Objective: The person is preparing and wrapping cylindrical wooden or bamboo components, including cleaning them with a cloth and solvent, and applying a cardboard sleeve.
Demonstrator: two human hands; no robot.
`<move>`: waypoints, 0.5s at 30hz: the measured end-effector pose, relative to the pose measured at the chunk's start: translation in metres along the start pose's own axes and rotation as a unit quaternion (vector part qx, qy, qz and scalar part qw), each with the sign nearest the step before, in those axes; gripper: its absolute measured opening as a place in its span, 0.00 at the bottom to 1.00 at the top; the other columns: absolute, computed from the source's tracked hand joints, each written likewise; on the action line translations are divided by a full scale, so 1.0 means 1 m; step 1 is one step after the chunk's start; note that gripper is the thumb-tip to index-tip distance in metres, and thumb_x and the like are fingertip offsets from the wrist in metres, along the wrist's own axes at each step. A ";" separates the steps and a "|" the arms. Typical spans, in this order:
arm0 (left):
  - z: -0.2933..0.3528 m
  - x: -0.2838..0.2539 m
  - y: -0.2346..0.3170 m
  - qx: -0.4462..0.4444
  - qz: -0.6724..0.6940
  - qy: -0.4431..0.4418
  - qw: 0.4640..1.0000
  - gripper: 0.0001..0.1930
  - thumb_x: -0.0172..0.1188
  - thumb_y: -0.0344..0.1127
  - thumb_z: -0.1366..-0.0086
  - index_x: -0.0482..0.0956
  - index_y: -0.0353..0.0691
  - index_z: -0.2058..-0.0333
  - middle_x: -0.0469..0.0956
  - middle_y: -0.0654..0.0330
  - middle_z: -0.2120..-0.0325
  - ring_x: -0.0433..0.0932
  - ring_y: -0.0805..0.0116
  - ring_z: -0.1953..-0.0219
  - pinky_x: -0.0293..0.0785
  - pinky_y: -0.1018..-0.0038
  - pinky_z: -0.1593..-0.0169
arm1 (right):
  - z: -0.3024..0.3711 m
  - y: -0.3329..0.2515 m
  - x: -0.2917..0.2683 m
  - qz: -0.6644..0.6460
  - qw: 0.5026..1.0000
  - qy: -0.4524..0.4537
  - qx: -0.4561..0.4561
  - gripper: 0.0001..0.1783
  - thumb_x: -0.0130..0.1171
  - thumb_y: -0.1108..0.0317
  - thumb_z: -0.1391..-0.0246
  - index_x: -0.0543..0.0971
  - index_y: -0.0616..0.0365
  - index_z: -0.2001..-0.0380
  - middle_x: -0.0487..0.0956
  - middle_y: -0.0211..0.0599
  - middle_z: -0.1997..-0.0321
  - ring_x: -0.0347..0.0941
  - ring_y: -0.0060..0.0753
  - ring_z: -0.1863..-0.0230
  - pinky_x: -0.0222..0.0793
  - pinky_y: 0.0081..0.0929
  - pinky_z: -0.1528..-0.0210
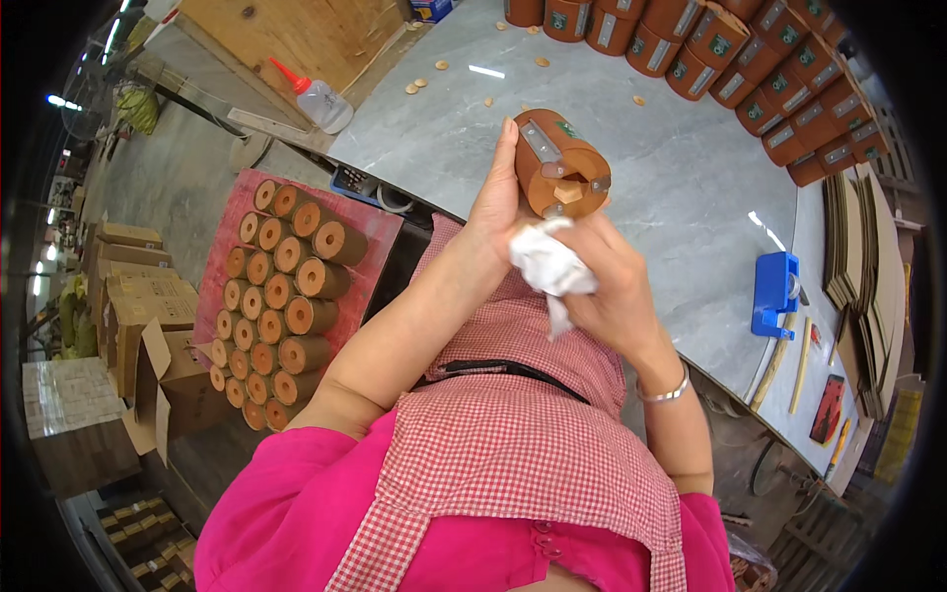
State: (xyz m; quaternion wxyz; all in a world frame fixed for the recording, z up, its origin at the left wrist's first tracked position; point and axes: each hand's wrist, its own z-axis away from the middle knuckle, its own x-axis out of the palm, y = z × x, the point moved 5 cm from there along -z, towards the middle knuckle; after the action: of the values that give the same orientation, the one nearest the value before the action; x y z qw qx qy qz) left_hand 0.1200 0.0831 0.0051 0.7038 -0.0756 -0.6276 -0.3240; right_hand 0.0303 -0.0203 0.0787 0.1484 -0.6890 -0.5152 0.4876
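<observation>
Green labels (567,129) are marking brown cylinders (574,158) around one o'clock; print is marking cartons (156,302) at nine, all appearing illegible.

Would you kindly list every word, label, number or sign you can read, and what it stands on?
Nothing is clear enough to quote.
Held brown cylinder: green label, too small to read.
Stacked brown cylinders: green marks, too small.
Cardboard boxes: print, blurred.

The table (705,183) bears stacked cylinders (649,49) along its far edge, scattered discs (543,62), a bottle (326,107) by its left edge, and a tape dispenser (771,278) and sticks (801,363) near its right.
</observation>
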 end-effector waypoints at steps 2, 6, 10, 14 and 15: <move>0.004 0.010 0.005 -0.002 0.020 0.015 1.000 0.43 0.57 0.71 0.37 0.62 0.45 0.34 0.68 0.44 0.41 0.71 0.41 0.39 0.72 0.44 0.37 | 0.027 0.018 -0.012 0.017 0.998 0.035 0.043 0.22 0.66 0.81 0.58 0.80 0.62 0.55 0.79 0.42 0.59 0.79 0.42 0.61 0.74 0.31 0.57; 0.013 0.018 0.009 -0.012 0.056 0.001 0.998 0.46 0.55 0.73 0.37 0.60 0.42 0.33 0.65 0.44 0.39 0.68 0.43 0.38 0.70 0.44 0.35 | 0.052 0.037 -0.034 0.014 0.978 0.141 0.153 0.21 0.63 0.84 0.57 0.79 0.65 0.56 0.78 0.40 0.61 0.78 0.36 0.61 0.73 0.27 0.57; 0.010 0.015 0.007 -0.073 0.173 -0.032 0.982 0.39 0.48 0.67 0.29 0.59 0.41 0.33 0.64 0.43 0.39 0.69 0.44 0.39 0.69 0.44 0.35 | 0.059 0.044 -0.035 -0.014 0.969 0.185 0.162 0.20 0.62 0.84 0.56 0.79 0.66 0.55 0.76 0.40 0.62 0.76 0.34 0.62 0.71 0.26 0.58; -0.003 0.005 0.012 -0.086 0.255 -0.032 0.962 0.32 0.44 0.59 0.24 0.63 0.38 0.35 0.67 0.44 0.41 0.68 0.44 0.39 0.68 0.43 0.34 | 0.050 0.037 -0.030 0.011 0.977 0.156 0.143 0.20 0.63 0.83 0.55 0.79 0.66 0.55 0.76 0.39 0.62 0.75 0.32 0.63 0.70 0.25 0.59; -0.007 0.003 0.014 -0.079 0.253 -0.035 0.964 0.31 0.44 0.58 0.24 0.64 0.38 0.36 0.67 0.44 0.41 0.69 0.44 0.39 0.68 0.43 0.34 | 0.048 0.037 -0.029 0.006 0.978 0.155 0.140 0.20 0.63 0.83 0.55 0.79 0.66 0.55 0.76 0.39 0.63 0.75 0.32 0.63 0.70 0.25 0.60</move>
State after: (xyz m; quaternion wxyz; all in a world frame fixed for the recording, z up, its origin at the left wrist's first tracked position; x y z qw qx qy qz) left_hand 0.1333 0.0892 0.0108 0.7324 -0.2985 -0.5844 -0.1817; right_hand 0.0117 -0.0755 0.0442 0.3182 -0.7318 -0.4084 0.4431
